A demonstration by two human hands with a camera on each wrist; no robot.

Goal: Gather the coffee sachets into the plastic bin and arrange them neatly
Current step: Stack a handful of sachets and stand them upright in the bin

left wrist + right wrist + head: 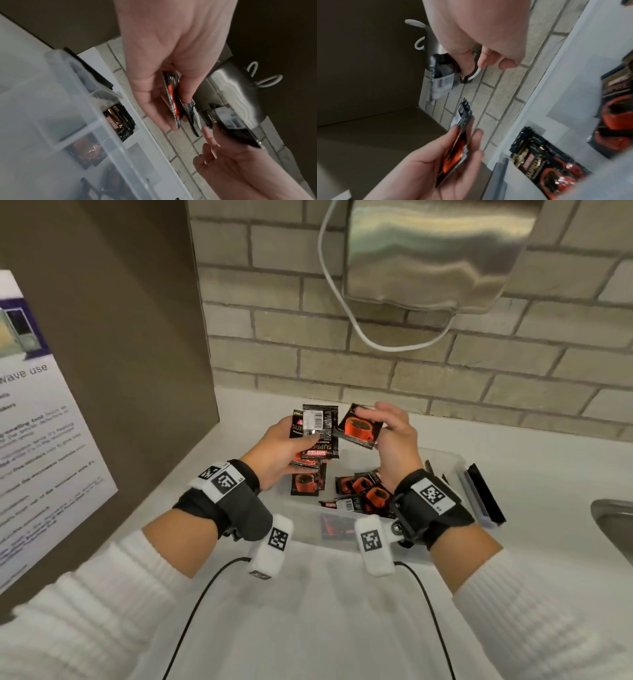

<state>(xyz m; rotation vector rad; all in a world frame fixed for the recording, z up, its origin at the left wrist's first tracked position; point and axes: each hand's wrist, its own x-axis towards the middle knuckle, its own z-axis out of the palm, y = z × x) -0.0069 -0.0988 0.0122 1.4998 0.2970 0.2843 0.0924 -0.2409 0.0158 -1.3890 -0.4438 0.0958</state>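
Above the white tabletop (342, 628) the left hand (274, 450) grips a fanned stack of black-and-orange foil coffee sachets (313, 440), thumb pressed across the front and the other fingers (154, 111) curled behind, so the stack stands nearly upright with its top edges toward 12 o'clock. At 3 o'clock of that stack, just beside it and apparently not touching, the right hand (394, 433) pinches a single black coffee sachet printed with an orange cup (358, 428) by its right edge, thumb in front and fingers (465, 59) folded behind; the sachet tilts toward 11 o'clock. Directly below both hands, toward 6 o'clock, sits the clear rectangular plastic bin (452, 460) with loose sachets (363, 487) lying jumbled on its floor; how many there are is hard to tell, since the wrists hide part of them. A steel sink (613, 518) shows at 3 o'clock of the bin.
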